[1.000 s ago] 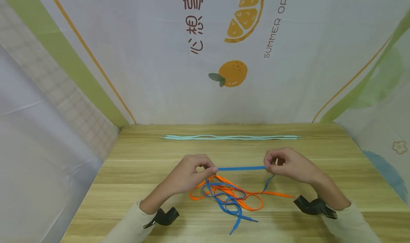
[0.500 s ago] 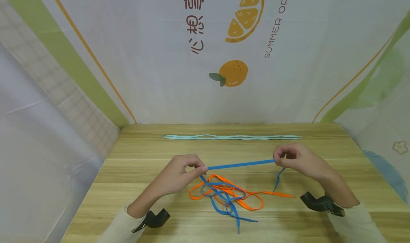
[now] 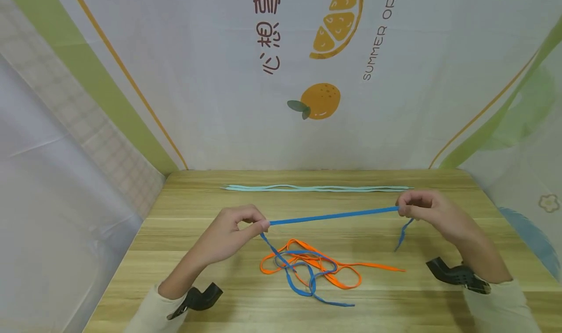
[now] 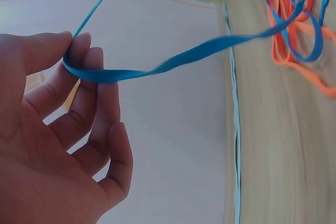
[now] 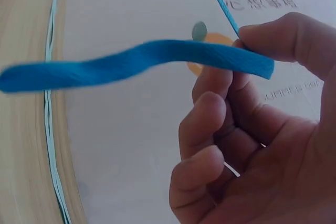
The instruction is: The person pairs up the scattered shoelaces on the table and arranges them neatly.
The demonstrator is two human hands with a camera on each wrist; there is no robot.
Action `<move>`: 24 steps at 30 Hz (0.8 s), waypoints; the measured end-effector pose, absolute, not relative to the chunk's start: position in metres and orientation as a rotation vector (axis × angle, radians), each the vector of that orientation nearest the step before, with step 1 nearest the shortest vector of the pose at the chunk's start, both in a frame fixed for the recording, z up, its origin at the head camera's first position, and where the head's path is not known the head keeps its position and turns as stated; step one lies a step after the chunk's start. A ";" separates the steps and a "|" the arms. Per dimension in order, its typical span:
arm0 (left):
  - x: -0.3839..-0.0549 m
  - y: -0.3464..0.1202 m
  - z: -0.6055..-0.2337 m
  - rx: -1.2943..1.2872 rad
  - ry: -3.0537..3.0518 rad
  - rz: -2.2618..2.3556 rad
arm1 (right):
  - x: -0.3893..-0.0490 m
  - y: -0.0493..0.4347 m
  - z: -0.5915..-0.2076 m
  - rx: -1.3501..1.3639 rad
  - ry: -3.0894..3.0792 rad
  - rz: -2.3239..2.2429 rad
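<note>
A blue shoelace is stretched nearly straight between the two hands above the table. My left hand pinches it between thumb and index finger, and from there the lace drops to a loose blue tangle. With thumb and fingertips, my right hand pinches the other side, while a short blue end hangs below it. In the right wrist view this hanging end extends leftward from the fingers. Beneath the stretched lace, an orange shoelace lies in loops on the table, with the blue loops over and among it.
Light turquoise shoelaces lie side by side along the back of the wooden table. A white printed cloth hangs behind the table's far edge. Black camera mounts sit on both wrists.
The hands have drawn apart, left hand leftward and right hand rightward and up. The taut blue stretch is longer, and the blue tangle has shrunk, one end having lifted out of it.
</note>
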State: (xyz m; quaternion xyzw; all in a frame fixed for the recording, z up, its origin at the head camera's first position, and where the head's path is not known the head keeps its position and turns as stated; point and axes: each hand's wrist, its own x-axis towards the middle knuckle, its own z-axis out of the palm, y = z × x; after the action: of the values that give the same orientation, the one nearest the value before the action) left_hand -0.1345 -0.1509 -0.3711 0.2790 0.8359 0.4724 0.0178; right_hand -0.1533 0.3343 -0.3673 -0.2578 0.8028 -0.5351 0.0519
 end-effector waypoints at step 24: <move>-0.160 -0.211 -0.379 0.499 2.668 1.458 | -0.166 0.387 -0.389 -0.491 2.551 -1.611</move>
State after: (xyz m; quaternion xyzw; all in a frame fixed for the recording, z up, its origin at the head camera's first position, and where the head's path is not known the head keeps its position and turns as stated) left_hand -0.1598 -0.2106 -0.3794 0.1619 0.8655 0.4730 0.0305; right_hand -0.1660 0.3875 -0.3888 -0.1605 0.8338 -0.5265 0.0425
